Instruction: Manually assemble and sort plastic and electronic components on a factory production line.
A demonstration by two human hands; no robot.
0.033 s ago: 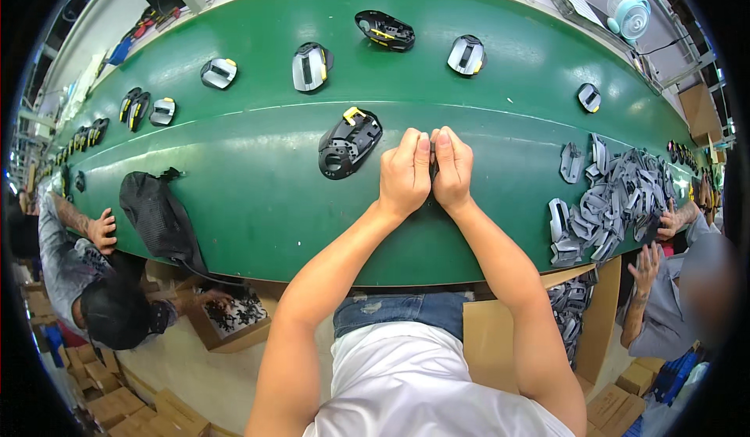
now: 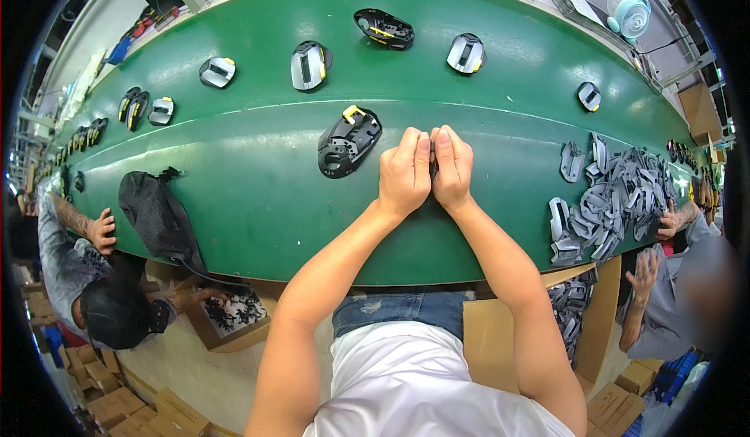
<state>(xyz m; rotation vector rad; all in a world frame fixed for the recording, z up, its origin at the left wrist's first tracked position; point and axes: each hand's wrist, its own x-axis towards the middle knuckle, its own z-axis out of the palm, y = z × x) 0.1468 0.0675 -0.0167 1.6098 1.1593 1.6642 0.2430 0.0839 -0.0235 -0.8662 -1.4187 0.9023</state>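
My left hand (image 2: 405, 170) and my right hand (image 2: 452, 168) are pressed close together above the green work surface (image 2: 258, 203). Both are closed around a small dark piece (image 2: 433, 161), with the thumbs side by side on top. Only a thin strip of it shows between the fingers, so its kind cannot be made out. Just left of my left hand, a black plastic housing (image 2: 348, 143) with a yellow clip at its far end lies open side up, touched by neither hand.
Grey plastic parts (image 2: 613, 203) are heaped at right, above a cardboard box (image 2: 598, 328). Grey-and-black assemblies (image 2: 310, 66) lie farther back, beside a black housing (image 2: 383, 29). A black mesh bag (image 2: 160, 214) lies left. Co-workers' hands (image 2: 101, 231) are at both sides.
My hands keep the same grip and place. At the right, the co-worker's raised hand has shifted slightly.
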